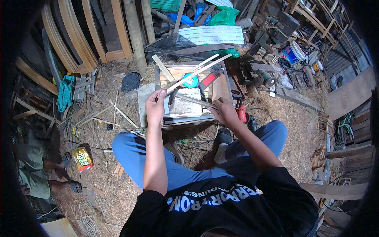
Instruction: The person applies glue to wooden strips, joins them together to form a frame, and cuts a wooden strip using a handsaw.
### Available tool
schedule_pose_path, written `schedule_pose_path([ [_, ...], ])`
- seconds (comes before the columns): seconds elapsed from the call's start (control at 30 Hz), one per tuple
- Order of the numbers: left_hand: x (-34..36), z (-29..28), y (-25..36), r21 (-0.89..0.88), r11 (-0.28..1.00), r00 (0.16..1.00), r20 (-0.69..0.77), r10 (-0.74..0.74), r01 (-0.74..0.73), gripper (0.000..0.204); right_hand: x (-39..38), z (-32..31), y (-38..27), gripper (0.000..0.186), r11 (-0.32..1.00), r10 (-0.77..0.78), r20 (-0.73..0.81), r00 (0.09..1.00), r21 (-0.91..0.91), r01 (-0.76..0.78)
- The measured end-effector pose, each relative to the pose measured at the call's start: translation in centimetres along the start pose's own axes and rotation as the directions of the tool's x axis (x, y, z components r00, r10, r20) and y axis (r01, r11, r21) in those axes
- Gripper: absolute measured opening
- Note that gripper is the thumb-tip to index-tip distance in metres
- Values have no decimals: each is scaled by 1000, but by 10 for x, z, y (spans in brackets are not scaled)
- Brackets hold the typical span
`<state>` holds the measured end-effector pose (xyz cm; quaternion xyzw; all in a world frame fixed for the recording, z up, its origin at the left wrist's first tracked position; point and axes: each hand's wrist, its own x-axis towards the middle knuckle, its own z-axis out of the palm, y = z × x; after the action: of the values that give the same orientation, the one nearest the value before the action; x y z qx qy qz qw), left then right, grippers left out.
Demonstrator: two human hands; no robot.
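My left hand [156,106] is closed, pinching the near end of a thin pale wooden strip [201,72] that slants away to the right over a low worktable [148,103]. My right hand [226,113] is closed on a long, narrow greyish tool [195,100]; its tip points left toward the strip's near end, and its exact kind is unclear. Beneath them, a whitish worn board [185,107] lies on the table. A round blue tape measure [190,80] and a red-and-black object [207,81] sit beyond it, among more wooden strips [163,68].
A red power tool [241,113] stands by the table's right side. Wood scraps and shavings litter the ground. Curved wooden frames [73,35] lean at the far left. Another person's sandalled feet [71,185] and a yellow-and-red snack bag [82,159] are at left. A white bucket [294,53] stands far right.
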<state>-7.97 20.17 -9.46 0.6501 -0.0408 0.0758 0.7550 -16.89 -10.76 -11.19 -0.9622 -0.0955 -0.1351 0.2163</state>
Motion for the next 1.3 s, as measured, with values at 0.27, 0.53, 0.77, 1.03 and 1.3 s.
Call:
schedule_pose_path([
  [0.27, 3, 16, 10, 150, 988, 998, 61, 26, -35, 22, 40, -58, -45, 29, 966, -254, -372, 893, -46, 255],
  [0.53, 11, 51, 45, 228, 966, 980, 185, 77, -118, 19, 119, -82, -43, 31, 892, -452, 8, 892, 15, 452],
  [0.77, 88, 58, 43, 347, 935, 987, 162, 20, -76, 26, 168, -64, 10, 26, 969, -226, 155, 962, 137, 205],
  [1.03, 161, 18, -51, 878, 479, 999, 18, -49, 8, 51, 210, -39, 45, 29, 976, -73, 78, 994, 210, 56],
  [1.3, 159, 55, -44, 987, 159, 957, 9, -289, 38, 72, 233, -40, 63, 27, 975, -29, 58, 998, 221, 16],
])
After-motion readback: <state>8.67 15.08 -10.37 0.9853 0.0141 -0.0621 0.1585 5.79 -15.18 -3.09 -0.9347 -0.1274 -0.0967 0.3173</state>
